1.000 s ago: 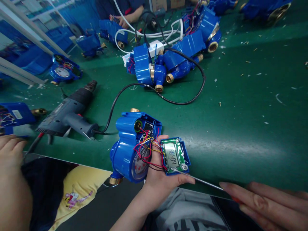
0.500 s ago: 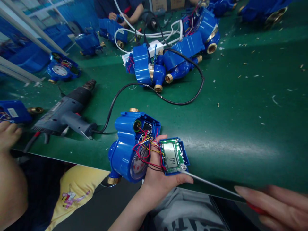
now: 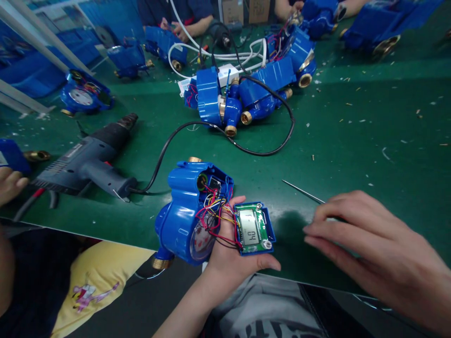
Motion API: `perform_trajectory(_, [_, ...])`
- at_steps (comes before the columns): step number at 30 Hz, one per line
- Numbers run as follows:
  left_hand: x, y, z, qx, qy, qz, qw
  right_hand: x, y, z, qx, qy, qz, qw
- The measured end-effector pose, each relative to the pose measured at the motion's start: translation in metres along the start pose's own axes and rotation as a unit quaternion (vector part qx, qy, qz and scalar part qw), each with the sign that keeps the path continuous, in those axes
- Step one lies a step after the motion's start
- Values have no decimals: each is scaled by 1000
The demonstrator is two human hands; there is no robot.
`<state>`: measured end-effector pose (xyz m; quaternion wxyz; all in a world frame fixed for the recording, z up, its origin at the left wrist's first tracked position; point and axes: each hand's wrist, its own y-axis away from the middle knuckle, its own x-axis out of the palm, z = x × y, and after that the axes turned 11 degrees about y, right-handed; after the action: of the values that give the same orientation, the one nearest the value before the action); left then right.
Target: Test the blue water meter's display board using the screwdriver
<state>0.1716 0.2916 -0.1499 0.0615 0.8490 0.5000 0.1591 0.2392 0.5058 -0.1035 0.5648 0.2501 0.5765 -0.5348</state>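
An open blue water meter (image 3: 183,216) with a tangle of coloured wires lies at the near edge of the green table. My left hand (image 3: 229,256) grips its detached blue cover with the green circuit board and LCD (image 3: 253,230), thumb across the wires. Right of it, my right hand (image 3: 369,249) hovers low over the table with its fingers closed over a screwdriver. Only the thin metal shaft (image 3: 303,191) shows, pointing up-left, clear of the board. The handle is hidden under my fingers.
A grey heat gun (image 3: 84,162) lies at the left, its black cable (image 3: 268,150) looping across the middle. Several blue meters (image 3: 246,94) are piled behind. A co-worker's hand (image 3: 10,183) rests at the left edge; another person's hands (image 3: 183,28) work at the far side.
My right hand has lifted the screwdriver tip off the board's lower screw and swung up over the table to the right. The left hand and meter stay nearly still.
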Motion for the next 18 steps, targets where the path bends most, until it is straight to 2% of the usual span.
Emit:
perform_trajectory(4, [2, 0, 1, 21, 31, 13, 999, 4, -44, 27, -86, -87, 55, 991])
perform_trajectory(7, [2, 1, 2, 31, 45, 13, 998, 8, -48, 22, -75, -90, 50, 992])
perform_trajectory(10, [-2, 1, 5, 41, 5, -18, 999, 13, -21, -3, 44, 9, 37, 998])
perform_trajectory(12, [-4, 2, 7, 38, -18, -27, 999, 18, 7, -24, 128, 137, 83, 979])
perform_trajectory(14, [-6, 2, 7, 34, -23, -24, 999, 24, 35, -39, 160, 219, 106, 957])
perform_trajectory(16, [-6, 2, 7, 33, -33, -23, 999, 25, 54, -46, 154, 214, 114, 958])
perform_trajectory(18, [-5, 2, 5, 32, -41, -26, 998, 18, 62, -41, 135, 166, 106, 971])
